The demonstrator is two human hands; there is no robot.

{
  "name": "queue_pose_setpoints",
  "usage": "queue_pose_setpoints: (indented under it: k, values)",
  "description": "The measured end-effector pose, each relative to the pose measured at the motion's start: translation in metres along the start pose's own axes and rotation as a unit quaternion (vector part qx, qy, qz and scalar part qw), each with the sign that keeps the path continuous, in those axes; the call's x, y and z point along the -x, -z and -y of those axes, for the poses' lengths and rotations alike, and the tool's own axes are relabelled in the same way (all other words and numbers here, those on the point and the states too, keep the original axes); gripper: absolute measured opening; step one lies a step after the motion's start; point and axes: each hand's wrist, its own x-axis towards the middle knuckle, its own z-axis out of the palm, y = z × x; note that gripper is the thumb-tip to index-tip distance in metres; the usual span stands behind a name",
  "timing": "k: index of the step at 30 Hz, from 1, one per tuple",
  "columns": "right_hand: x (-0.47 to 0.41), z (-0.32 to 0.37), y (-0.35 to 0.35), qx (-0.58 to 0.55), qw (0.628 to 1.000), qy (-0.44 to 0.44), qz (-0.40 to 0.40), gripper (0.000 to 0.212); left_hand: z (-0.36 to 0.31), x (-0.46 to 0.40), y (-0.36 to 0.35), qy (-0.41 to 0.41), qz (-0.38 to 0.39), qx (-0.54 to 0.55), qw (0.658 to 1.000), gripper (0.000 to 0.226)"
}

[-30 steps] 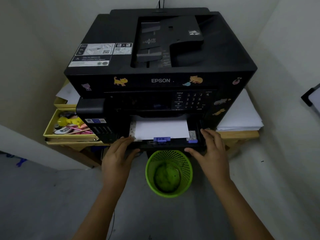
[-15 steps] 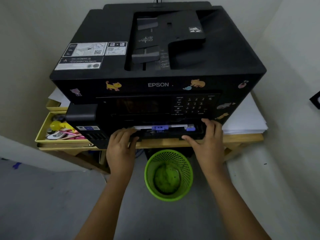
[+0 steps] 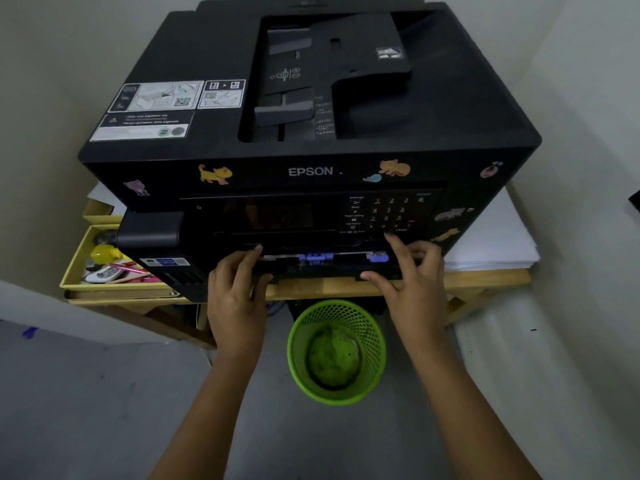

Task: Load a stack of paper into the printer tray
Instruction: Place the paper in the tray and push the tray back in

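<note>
The black Epson printer (image 3: 311,133) sat on a wooden table (image 3: 485,282). Its paper tray (image 3: 311,270) was almost fully pushed in, only a thin white edge of the loaded paper (image 3: 280,257) showing behind the purple guide clips (image 3: 316,257). The left hand (image 3: 235,296) pressed against the tray's front with straight fingers, thumb below. The right hand (image 3: 412,285) held the tray's right end (fingers bent over the top, thumb against the front lip). A spare paper stack (image 3: 491,244) lay right of the printer, and a green mesh bin (image 3: 336,351) stood on the floor below.
</note>
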Motion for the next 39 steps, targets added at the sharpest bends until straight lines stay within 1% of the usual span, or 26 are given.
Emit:
queue_pose_setpoints:
  k: [2,4,7,12,17,22,28,31,39]
  values:
    - [-0.002,0.0,-0.001,0.006,1.0,-0.003,0.004,0.076,0.0,-0.003,0.0,0.001,-0.001,0.0,1.0,0.057]
    - [-0.003,-0.001,-0.001,0.006,1.0,-0.004,0.001,0.075,0.002,-0.002,-0.002,-0.01,-0.002,-0.013,1.0,0.06]
    - [-0.007,0.002,-0.003,0.009,1.0,-0.005,-0.015,0.069,0.007,-0.007,-0.008,-0.024,0.002,-0.039,0.999,0.055]
    - [-0.017,0.011,-0.014,0.035,0.998,-0.042,-0.043,0.06,0.002,-0.026,-0.016,0.035,-0.006,-0.048,0.998,0.04]
    - [-0.014,0.01,-0.018,0.039,0.996,-0.038,-0.064,0.06,0.004,-0.023,-0.019,0.036,-0.012,-0.055,0.998,0.037]
    - [-0.011,0.007,-0.02,0.052,0.995,-0.019,-0.078,0.059,0.003,-0.019,-0.02,0.035,-0.011,-0.053,0.998,0.039]
    - [0.0,0.004,-0.022,0.091,0.987,0.043,-0.128,0.039,0.006,-0.014,-0.016,-0.005,-0.02,-0.081,0.997,0.038]
    - [0.002,0.0,-0.018,0.1,0.986,0.06,-0.121,0.039,0.008,-0.013,-0.015,-0.016,-0.006,-0.076,0.997,0.039]
    - [-0.008,-0.001,-0.008,0.114,0.987,0.073,-0.092,0.036,0.004,-0.024,-0.006,0.005,0.022,-0.073,0.997,0.031]
